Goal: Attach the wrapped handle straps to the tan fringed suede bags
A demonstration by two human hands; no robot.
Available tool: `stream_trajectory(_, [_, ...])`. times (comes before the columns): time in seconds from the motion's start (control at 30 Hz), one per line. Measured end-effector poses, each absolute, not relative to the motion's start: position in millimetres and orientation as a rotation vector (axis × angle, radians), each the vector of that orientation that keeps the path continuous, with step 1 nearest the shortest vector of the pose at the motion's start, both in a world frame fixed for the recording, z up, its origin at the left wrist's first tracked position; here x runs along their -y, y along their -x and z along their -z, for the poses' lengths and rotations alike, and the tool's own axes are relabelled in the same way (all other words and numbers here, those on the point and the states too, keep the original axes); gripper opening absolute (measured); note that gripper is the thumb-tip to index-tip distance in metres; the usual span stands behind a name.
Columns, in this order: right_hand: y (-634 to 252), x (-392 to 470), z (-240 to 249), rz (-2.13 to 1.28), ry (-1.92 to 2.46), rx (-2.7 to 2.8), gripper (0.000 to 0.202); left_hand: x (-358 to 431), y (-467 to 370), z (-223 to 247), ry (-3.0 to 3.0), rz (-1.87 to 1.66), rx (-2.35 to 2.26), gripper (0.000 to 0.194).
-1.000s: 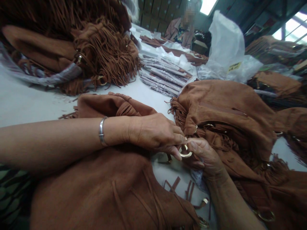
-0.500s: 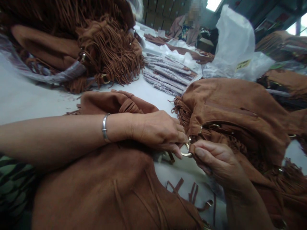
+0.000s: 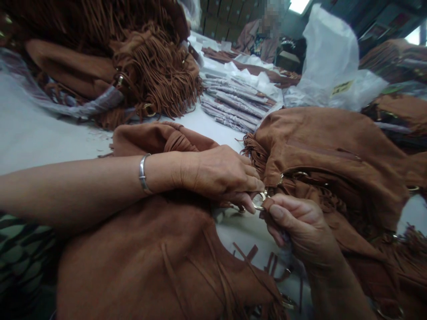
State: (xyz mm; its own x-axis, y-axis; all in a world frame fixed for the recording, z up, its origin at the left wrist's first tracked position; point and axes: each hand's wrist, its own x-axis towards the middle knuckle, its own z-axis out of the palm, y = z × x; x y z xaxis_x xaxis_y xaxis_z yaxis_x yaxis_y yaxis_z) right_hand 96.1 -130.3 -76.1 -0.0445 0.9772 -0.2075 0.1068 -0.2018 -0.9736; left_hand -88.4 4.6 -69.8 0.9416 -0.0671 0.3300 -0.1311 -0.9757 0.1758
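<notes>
My left hand (image 3: pixel 227 175), with a silver bangle (image 3: pixel 143 173) on its wrist, pinches a gold metal ring (image 3: pixel 257 205). A short brown leather tab (image 3: pixel 267 203) on that ring is gripped between the thumb and fingers of my right hand (image 3: pixel 296 222). The two hands almost meet, the left palm down. Below the left forearm spreads a brown suede bag (image 3: pixel 140 258) with thin fringe strips. Another brown bag (image 3: pixel 333 138) with a zip lies just beyond my right hand. The ring's far side is partly hidden by my left fingers.
Fringed brown bags (image 3: pixel 156 66) are piled at the back left. Plastic-wrapped straps (image 3: pixel 233 102) lie in the middle of the white table (image 3: pixel 20 142). A clear plastic bag (image 3: pixel 330 58) stands behind the right-hand bag. Across the table is a person (image 3: pixel 263 38).
Both hands have shifted slightly upward in view. The ring has turned a little and sits closer to my left fingers. Both hands keep their hold.
</notes>
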Motion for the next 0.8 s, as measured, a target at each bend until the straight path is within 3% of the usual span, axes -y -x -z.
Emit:
stream_trajectory(0.23, [-90,133,74,-1.289,1.59,1.34,0.035,-8,86,75,-2.921,-0.405,0.094,0.033])
stream_trajectory(0.43, [-83,132,75,-1.124,1.626,1.342,0.036,-10,83,82,-3.0,-0.554,0.018,0.04])
stream_trajectory(0.7, [-97,121,83,-1.367,1.484,1.257,0.032,-9,83,78,-2.909,-0.524,0.033,0.048])
stream_trajectory(0.8, [-100,117,82,-1.36,1.486,1.223,0.034,-11,78,80,-2.993,-0.477,0.056,0.04])
